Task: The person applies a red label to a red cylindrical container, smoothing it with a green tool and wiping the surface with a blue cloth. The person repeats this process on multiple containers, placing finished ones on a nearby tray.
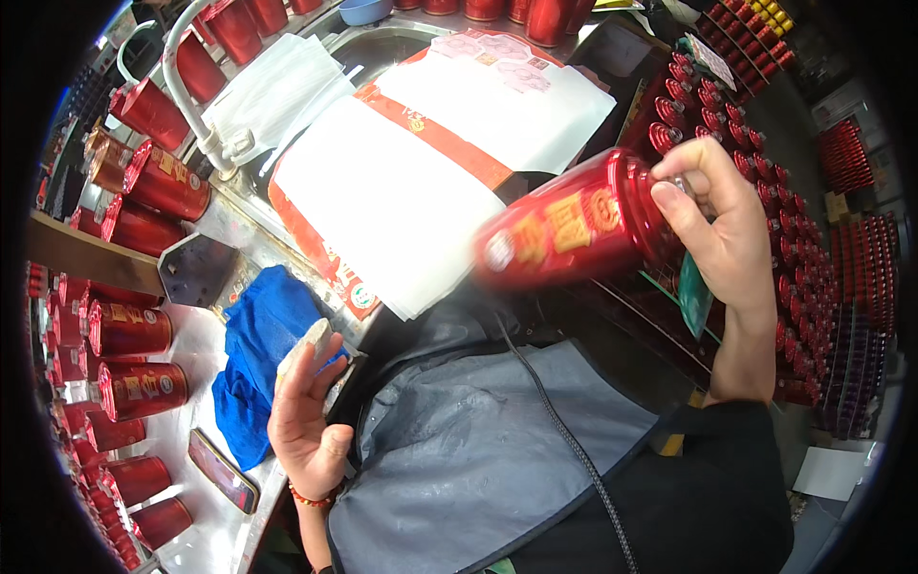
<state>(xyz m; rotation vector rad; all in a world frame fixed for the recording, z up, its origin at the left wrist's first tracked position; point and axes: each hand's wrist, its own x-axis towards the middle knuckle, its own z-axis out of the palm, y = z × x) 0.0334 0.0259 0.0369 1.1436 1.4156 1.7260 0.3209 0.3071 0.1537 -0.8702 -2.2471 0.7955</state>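
Observation:
My right hand point(719, 215) pinches the narrow stepped end of a shiny red canister point(564, 225) with gold and yellow decoration. The canister is tilted nearly on its side, its wide end toward the left and slightly smeared by motion. Below it and to the left, my left hand point(311, 426) is raised with fingers apart and holds nothing. A pale covering wraps one of its fingertips, and a red string circles the wrist. Beside this hand, a crumpled blue cloth point(263, 344) lies on the metal counter point(196, 359).
White paper sheets point(382, 206) with red printed bands cover part of a sink point(382, 48) with a curved tap point(177, 81). Several red canisters point(134, 330) line the left. A phone point(224, 471) rests near the counter's edge. Racks of red canisters point(789, 258) fill the right.

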